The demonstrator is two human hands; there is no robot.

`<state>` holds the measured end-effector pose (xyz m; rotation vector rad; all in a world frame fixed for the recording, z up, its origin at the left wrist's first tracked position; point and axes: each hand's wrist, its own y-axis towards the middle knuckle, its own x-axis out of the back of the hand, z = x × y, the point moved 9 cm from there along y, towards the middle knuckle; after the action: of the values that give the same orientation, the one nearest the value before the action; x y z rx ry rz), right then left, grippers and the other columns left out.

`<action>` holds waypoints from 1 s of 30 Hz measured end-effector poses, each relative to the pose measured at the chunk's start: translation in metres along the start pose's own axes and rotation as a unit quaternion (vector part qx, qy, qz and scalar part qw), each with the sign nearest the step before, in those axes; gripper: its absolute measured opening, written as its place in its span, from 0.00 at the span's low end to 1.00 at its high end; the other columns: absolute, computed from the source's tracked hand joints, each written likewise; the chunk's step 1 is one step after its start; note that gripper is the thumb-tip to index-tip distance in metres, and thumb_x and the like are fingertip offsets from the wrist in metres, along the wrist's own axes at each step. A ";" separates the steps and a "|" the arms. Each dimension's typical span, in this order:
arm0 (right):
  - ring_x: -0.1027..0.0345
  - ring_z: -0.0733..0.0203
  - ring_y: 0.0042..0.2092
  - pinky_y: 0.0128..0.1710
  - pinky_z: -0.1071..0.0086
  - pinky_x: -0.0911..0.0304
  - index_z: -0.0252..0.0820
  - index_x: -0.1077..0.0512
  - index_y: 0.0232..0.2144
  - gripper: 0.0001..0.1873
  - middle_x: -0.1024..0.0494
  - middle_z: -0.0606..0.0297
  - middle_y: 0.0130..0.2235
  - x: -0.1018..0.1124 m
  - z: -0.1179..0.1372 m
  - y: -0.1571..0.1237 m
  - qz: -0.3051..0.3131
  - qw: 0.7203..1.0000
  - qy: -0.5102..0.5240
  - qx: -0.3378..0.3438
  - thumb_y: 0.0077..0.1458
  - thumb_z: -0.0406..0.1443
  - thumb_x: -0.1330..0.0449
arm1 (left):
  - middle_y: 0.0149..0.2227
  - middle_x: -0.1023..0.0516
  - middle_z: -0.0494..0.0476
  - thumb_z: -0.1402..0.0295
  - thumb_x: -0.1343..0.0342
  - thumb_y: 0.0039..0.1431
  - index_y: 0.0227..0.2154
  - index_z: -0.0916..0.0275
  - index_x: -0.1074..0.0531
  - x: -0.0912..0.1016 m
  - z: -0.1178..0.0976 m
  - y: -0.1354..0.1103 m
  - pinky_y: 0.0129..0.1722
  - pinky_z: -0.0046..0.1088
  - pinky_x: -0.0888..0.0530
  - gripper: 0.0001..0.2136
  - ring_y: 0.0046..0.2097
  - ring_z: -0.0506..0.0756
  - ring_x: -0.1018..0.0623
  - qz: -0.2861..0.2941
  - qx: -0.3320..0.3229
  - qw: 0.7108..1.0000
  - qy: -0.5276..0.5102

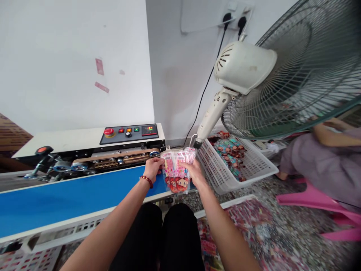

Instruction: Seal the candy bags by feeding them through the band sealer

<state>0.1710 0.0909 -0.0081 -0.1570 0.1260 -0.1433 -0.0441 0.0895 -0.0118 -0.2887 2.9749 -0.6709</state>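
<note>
Between my two hands is a stack of clear plastic packets (177,174) with pink print and red cartoon figures. My left hand (153,168), with a beaded bracelet at the wrist, pinches the upper left edge of the packets. On the other side my right hand (194,172) grips them, its thumb lying across the front. The packets are over the right end of a blue conveyor belt (84,198). Behind the belt runs a band sealing machine (118,158) with rollers, a brown band and a control panel (128,133).
A white basket (222,184) of colourful packets stands right of the belt. Below it, another container holds pink packets (248,214). A standing fan (242,67) leans in from the upper right. A person (324,162) sits on a pink stool (310,197) at the far right.
</note>
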 end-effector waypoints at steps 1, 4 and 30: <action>0.22 0.47 0.45 0.45 0.60 0.29 0.46 0.24 0.39 0.26 0.16 0.63 0.41 0.000 0.001 -0.001 -0.002 1.000 -0.002 0.000 0.35 0.45 0.27 | 0.24 0.26 0.56 0.59 0.30 0.40 0.26 0.65 0.28 0.002 0.000 0.002 0.21 0.22 0.38 0.16 0.26 0.52 0.26 0.002 0.007 1.000 -0.004; 0.23 0.47 0.45 0.46 0.60 0.29 0.46 0.24 0.41 0.27 0.16 0.64 0.41 -0.002 0.005 -0.002 0.002 1.000 -0.014 0.004 0.36 0.44 0.27 | 0.25 0.24 0.56 0.64 0.33 0.44 0.27 0.64 0.26 0.000 -0.002 0.005 0.24 0.23 0.34 0.11 0.28 0.53 0.24 0.011 -0.012 0.999 0.051; 0.23 0.48 0.40 0.43 0.59 0.30 0.45 0.25 0.40 0.27 0.17 0.65 0.37 0.009 0.004 -0.009 -0.013 1.000 0.026 0.005 0.34 0.43 0.27 | 0.28 0.23 0.55 0.60 0.32 0.44 0.29 0.65 0.21 -0.022 -0.003 -0.012 0.26 0.24 0.34 0.13 0.29 0.52 0.28 0.000 -0.094 0.995 0.025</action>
<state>0.1794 0.0808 -0.0038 -0.1456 0.1742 -0.1747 -0.0208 0.0847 -0.0031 -0.2880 3.0908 -0.4023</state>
